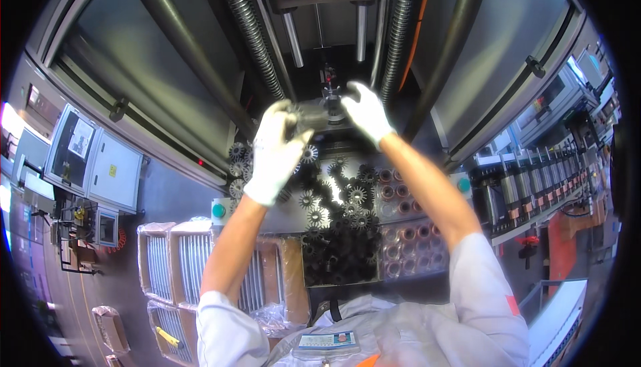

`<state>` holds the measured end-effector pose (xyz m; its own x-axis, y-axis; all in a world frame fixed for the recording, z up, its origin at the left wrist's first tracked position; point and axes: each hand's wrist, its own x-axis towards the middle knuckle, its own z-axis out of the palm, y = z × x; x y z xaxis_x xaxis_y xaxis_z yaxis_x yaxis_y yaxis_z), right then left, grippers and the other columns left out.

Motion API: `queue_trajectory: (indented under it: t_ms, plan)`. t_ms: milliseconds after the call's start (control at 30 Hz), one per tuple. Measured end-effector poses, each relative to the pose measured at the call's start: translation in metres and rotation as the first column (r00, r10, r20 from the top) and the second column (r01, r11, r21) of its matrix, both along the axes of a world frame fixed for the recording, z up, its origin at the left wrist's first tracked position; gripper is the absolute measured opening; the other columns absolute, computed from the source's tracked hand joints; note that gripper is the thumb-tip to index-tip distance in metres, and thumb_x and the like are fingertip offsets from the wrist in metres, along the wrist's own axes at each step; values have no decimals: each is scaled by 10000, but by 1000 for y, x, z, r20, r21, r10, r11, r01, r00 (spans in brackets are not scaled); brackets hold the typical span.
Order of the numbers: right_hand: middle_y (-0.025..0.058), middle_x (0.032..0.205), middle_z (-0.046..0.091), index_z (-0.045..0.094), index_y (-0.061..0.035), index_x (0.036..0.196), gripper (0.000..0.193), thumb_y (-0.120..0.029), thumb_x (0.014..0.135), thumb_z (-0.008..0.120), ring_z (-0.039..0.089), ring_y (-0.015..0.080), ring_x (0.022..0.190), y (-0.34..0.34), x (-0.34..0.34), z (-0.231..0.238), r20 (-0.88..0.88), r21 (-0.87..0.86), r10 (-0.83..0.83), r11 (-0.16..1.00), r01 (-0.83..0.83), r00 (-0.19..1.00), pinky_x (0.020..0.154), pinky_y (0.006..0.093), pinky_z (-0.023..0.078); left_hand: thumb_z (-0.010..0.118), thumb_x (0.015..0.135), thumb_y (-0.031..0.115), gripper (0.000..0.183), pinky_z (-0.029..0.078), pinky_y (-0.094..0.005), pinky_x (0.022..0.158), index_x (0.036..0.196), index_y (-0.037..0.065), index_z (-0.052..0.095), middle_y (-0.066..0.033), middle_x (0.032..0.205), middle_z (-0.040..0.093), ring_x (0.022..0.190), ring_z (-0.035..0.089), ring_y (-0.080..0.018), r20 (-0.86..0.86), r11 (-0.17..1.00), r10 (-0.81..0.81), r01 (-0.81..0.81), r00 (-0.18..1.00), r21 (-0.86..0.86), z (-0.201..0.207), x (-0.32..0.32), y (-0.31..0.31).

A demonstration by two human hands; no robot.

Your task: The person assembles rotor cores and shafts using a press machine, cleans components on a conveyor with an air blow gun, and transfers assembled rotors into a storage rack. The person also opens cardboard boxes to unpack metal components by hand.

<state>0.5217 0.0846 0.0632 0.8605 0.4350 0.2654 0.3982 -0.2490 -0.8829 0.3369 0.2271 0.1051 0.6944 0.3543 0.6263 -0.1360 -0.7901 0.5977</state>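
Observation:
My left hand [275, 148], in a white glove, grips a grey, roughly cylindrical part [308, 120] with a toothed end. Motion smears this part, so its exact kind does not show. To its right stands a small dark metal fixture [334, 103] inside the machine. My right hand [366, 112], also gloved in white, is beside the fixture's right side with fingers apart and nothing visible in them. Below the hands, toothed metal discs [316, 217] lie on the machine's front table, several more of them by my left wrist.
Dark parts [340, 253] fill a tray in front of me. Copper-coloured rings [394, 250] sit in clear packaging to its right. Boxes of metal rods [190, 260] stand at left. Green buttons [218, 211] flank the table. Thick columns [183, 33] and guide rods [360, 33] frame the machine.

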Motion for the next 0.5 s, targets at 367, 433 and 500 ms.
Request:
queue_trajectory:
  t_ms: [367, 433, 500]
  plan:
    - [105, 1007, 614, 662, -72, 1233, 322, -207, 942, 632, 612, 178, 816, -156, -100, -73, -184, -228, 378, 882, -413, 907, 766, 337, 512, 819, 743, 105, 364, 514, -408, 843, 989, 10, 568, -169, 1052, 624, 966, 626, -363, -187, 897, -158, 220, 970, 384, 24, 117, 20]
    - [113, 1003, 628, 662, -86, 1235, 319, -213, 945, 627, 633, 213, 827, -160, -108, -66, -160, -315, 395, 848, -426, 904, 771, 353, 514, 809, 754, 121, 343, 503, -427, 822, 967, -3, 571, -180, 994, 636, 943, 623, -373, -301, 915, -157, 254, 941, 315, 34, 124, 19]
    - [128, 1016, 658, 666, -97, 1225, 309, -230, 951, 609, 660, 291, 887, -163, -114, -62, -74, -295, 414, 860, -417, 907, 796, 378, 520, 813, 739, 156, 329, 498, -440, 850, 951, -1, 616, -188, 954, 651, 975, 626, -380, -441, 912, -114, 270, 890, 309, 31, 135, 11]
